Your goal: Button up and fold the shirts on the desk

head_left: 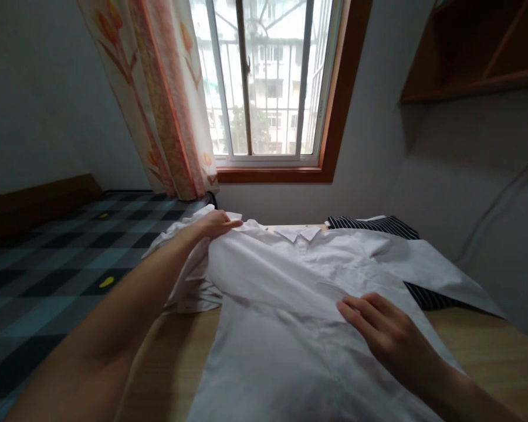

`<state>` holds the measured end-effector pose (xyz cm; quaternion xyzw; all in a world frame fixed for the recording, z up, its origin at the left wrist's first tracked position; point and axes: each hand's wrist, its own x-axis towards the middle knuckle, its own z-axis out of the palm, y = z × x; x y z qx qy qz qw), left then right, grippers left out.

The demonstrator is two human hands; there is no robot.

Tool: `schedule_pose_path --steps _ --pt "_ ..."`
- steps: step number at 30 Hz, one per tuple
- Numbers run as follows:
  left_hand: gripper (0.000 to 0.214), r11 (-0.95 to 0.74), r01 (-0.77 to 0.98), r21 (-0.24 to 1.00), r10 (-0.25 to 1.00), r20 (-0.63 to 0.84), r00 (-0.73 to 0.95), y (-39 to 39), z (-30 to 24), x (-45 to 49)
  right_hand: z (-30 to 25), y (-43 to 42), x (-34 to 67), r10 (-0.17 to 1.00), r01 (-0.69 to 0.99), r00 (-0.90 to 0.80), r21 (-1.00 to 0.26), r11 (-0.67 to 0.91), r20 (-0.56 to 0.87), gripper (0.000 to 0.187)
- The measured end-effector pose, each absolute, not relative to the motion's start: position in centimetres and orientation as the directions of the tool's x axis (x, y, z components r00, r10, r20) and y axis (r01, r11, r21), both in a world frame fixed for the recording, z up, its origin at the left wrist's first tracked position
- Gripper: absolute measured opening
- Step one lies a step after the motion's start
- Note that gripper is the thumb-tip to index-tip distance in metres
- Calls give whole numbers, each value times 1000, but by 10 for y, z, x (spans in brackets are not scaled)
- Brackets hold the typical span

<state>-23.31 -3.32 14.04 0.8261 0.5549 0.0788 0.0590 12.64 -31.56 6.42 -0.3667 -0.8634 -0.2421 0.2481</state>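
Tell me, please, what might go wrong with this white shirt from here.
Creases could set in: the white shirt's front is wrinkled along the sleeve laid across it, between the left hand and right hand.

The outstretched sleeve lies over a striped cloth, so pulling the shirt might drag that along.

The crumpled white cloth lies beside the left forearm, so a sweep of that arm could knock it toward the bed.

The wooden table (497,337) carries a white shirt (290,287) and striped cloth (393,225).
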Motion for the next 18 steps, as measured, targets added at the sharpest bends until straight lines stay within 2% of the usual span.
schedule_pose_path --steps 4,9,11,13,18 --pt "64 -380 922 71 921 119 370 -21 147 -225 64 -337 124 523 761 -580 187 621 624 35" --pt "61 -372 917 -140 879 264 397 -21 135 -209 42 -347 120 536 777 -589 244 580 605 37" --pt "60 -348 927 -139 860 346 375 -30 125 -203 30 -350 119 562 793 -576 240 559 593 38" --pt "56 -337 938 -81 847 409 339 -45 116 -200 20 -354 120 573 791 -576 222 570 584 39" --pt "49 -307 950 -60 815 499 295 -94 109 -202 8 -361 132 532 730 -629 197 654 567 41"
